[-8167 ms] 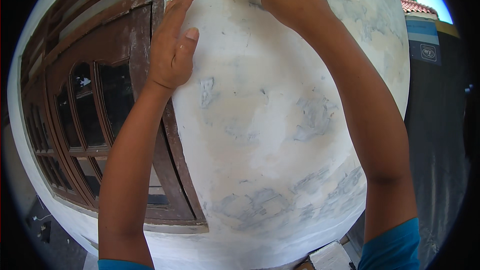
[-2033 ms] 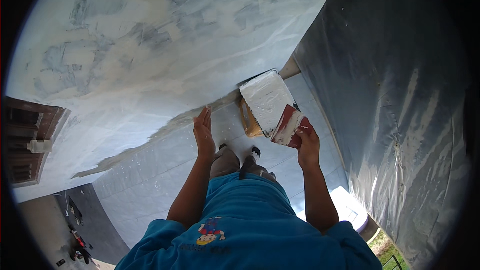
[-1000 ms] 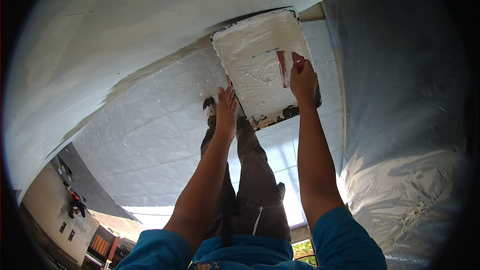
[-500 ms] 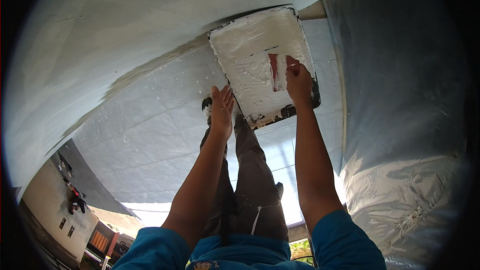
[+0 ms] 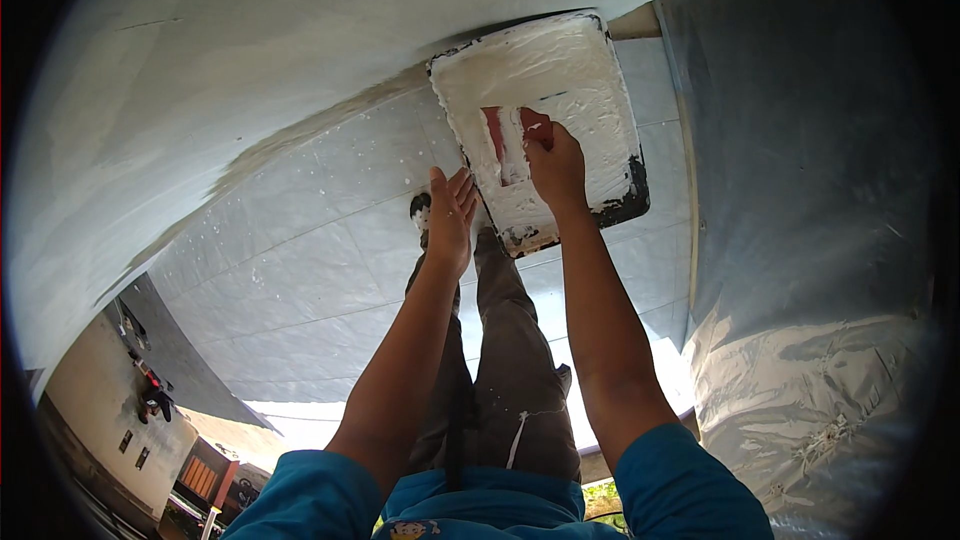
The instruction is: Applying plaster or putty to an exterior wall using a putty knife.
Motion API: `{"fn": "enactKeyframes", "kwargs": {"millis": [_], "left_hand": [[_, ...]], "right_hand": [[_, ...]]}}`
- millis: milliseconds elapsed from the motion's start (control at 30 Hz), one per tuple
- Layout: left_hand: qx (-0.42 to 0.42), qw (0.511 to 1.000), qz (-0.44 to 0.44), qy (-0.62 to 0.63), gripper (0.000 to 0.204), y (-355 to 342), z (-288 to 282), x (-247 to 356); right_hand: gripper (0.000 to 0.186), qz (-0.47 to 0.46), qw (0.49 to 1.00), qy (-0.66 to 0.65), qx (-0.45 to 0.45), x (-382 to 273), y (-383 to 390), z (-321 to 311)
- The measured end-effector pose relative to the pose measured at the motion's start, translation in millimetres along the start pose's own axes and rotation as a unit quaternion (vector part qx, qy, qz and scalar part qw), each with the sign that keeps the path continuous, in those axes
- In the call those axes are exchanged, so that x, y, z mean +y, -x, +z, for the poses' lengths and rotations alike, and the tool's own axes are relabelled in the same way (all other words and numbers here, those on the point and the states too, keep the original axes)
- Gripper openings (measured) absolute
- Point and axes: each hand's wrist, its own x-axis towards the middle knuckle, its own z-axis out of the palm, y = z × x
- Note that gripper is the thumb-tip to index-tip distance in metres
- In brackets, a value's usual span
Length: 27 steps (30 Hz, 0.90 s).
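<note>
Scraper (image 5: 511,135) in right hand (image 5: 558,165), over board (image 5: 634,195)

Head view: thumb and fingers pinch the red, smeared scraper over the left half of the black-rimmed board, which is coated with white paste (image 5: 530,60). The left hand (image 5: 452,215) holds nothing, fingers extended beside the board's left edge; touch cannot be told. 1 shoe (image 5: 420,206) shows on the grey floor (image 5: 310,250).

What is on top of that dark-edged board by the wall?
White paste coats most of the board; the right hand holds a red scraper over it. Dark patches show along the near edge. What lies beneath the paste, scraper and hand is hidden.
</note>
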Motion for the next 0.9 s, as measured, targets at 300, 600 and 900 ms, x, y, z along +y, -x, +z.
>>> {"fn": "enactKeyframes", "kwargs": {"millis": [300, 600, 900], "left_hand": [[-0.004, 1.0, 0.005, 0.009, 0.105, 0.9, 0.9, -0.1], [-0.005, 1.0, 0.001, 0.009, 0.106, 1.6, -0.6, -2.7], [-0.003, 1.0, 0.004, 0.008, 0.106, 0.0, 1.3, -1.4]], "right_hand": [[0.019, 0.068, 0.997, -0.026, 0.003, 12.3, 1.1, -8.3], [0.019, 0.0, 1.0, 0.016, -0.008, 10.3, 13.2, 4.2], [0.018, -0.063, 0.993, 0.076, 0.068, 0.3, 14.6, 7.4]]}}
